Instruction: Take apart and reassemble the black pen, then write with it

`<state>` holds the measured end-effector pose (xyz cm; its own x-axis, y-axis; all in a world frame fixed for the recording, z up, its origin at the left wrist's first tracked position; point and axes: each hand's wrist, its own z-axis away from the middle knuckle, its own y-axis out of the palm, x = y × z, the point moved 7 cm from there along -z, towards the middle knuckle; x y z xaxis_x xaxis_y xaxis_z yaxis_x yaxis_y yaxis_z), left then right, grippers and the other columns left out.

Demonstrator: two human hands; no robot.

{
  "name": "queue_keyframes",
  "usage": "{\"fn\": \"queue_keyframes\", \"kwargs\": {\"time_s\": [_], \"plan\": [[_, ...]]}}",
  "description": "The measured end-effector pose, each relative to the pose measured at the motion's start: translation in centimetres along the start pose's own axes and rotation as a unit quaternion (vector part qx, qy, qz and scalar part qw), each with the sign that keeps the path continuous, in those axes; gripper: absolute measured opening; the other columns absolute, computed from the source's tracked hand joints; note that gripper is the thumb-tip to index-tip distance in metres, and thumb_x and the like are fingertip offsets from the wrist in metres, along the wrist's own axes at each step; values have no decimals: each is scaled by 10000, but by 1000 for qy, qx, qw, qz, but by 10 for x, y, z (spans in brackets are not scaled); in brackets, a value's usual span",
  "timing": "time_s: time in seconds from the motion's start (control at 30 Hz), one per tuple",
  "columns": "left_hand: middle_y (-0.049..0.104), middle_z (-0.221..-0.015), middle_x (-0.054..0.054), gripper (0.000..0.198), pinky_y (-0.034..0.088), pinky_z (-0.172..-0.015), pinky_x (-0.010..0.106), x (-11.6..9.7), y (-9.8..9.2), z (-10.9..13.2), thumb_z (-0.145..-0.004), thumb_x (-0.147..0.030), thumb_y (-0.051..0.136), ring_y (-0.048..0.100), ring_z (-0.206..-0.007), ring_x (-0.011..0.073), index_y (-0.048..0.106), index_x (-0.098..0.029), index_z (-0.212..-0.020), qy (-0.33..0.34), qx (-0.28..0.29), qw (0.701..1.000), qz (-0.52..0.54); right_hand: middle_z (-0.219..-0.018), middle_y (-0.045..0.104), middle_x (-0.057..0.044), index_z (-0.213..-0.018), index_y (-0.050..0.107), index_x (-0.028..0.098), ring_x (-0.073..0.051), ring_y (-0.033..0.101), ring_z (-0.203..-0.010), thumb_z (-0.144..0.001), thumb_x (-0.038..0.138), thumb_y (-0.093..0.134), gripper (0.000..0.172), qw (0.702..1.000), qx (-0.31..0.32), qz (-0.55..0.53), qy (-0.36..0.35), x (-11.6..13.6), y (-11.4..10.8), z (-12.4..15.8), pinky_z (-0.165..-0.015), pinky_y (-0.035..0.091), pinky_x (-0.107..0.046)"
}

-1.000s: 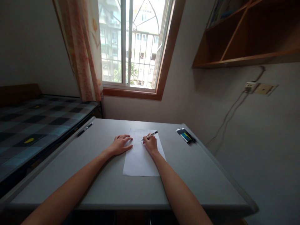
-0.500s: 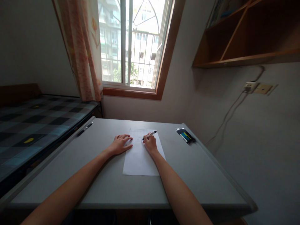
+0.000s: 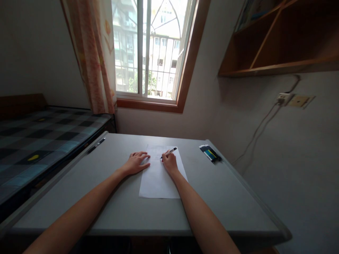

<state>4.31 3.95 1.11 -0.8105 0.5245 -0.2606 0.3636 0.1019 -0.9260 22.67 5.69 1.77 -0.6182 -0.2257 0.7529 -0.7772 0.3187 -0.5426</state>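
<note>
A white sheet of paper (image 3: 159,180) lies on the grey table (image 3: 119,204). My left hand (image 3: 136,163) rests flat on the sheet's left edge, fingers spread. My right hand (image 3: 169,163) is closed around a black pen (image 3: 171,151), whose tip touches the upper part of the paper. Faint writing shows near the top of the sheet.
A second black pen (image 3: 96,145) lies at the table's far left edge. A bundle of coloured pens (image 3: 210,153) sits at the far right. A bed with a checked cover (image 3: 39,137) stands to the left. Window, curtain and a wooden wall shelf (image 3: 278,42) are beyond.
My right hand with the pen has shifted very slightly left along the top of the paper. My left hand has stayed in place.
</note>
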Motion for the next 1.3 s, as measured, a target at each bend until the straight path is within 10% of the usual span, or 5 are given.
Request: {"fn": "queue_keyframes", "kwargs": {"time_s": [1.3], "plan": [[484, -1272, 40, 451, 217, -1014, 434, 1, 0, 0, -804, -558, 402, 408, -1183, 235, 525, -316, -1163, -1, 0, 1000, 4, -476, 574, 0, -598, 515, 182, -129, 563, -493, -738, 237, 416, 181, 1000, -6, -15, 3, 2, -2, 1, -555, 379, -194]]}}
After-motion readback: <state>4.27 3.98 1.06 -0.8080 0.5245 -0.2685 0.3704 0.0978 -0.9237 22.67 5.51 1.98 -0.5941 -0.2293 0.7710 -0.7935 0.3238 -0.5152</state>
